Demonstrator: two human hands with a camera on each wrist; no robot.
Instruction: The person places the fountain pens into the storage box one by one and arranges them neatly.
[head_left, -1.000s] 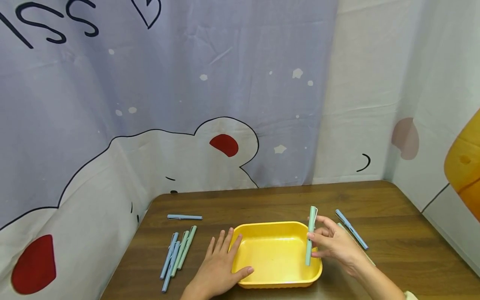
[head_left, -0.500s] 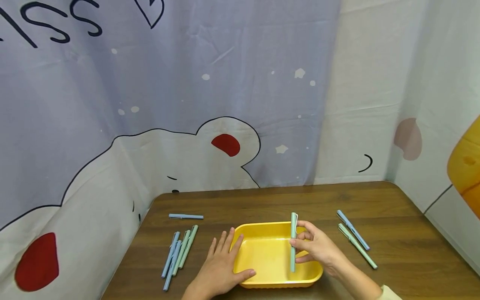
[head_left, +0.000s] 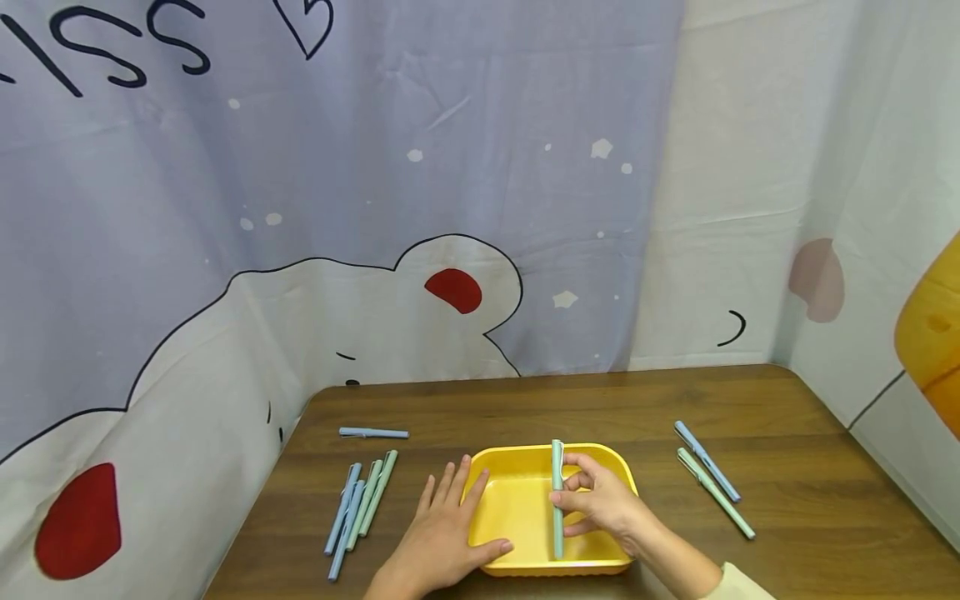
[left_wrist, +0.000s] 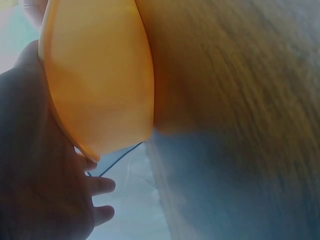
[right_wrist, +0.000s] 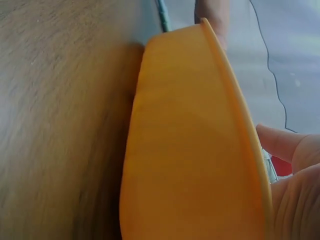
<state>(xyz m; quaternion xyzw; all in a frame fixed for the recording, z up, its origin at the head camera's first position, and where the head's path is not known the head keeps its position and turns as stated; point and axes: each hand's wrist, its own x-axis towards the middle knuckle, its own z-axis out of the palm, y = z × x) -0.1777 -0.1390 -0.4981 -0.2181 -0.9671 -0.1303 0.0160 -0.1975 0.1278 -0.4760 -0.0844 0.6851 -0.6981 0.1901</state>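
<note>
A yellow plastic tray [head_left: 517,567] stands on the wooden table in the head view. My left hand [head_left: 442,533] rests on its left rim with the fingers spread and straight. Over the inside of the tray, my right hand [head_left: 600,504] pinches a light green pen [head_left: 557,500] between thumb and fingers. The pen points along the depth of the tray, its clip on the far half. In the left wrist view the left hand [left_wrist: 50,165] lies along the tray wall [left_wrist: 100,75]. The right wrist view shows the right hand [right_wrist: 295,165] beyond the tray's rim, the pen mostly hidden.
Left of the tray lie two blue pens [head_left: 342,508] beside two green pens [head_left: 378,493]. Farther back, one blue pen [head_left: 373,432] lies crosswise. On the right, a blue pen [head_left: 707,461] and a green pen [head_left: 716,493] lie slanted. A printed curtain [head_left: 450,167] hangs behind the table [head_left: 570,408].
My right hand has carried the green pen leftward and nearer, from the tray's right rim to over its inside. The left hand has stayed on the left rim.
</note>
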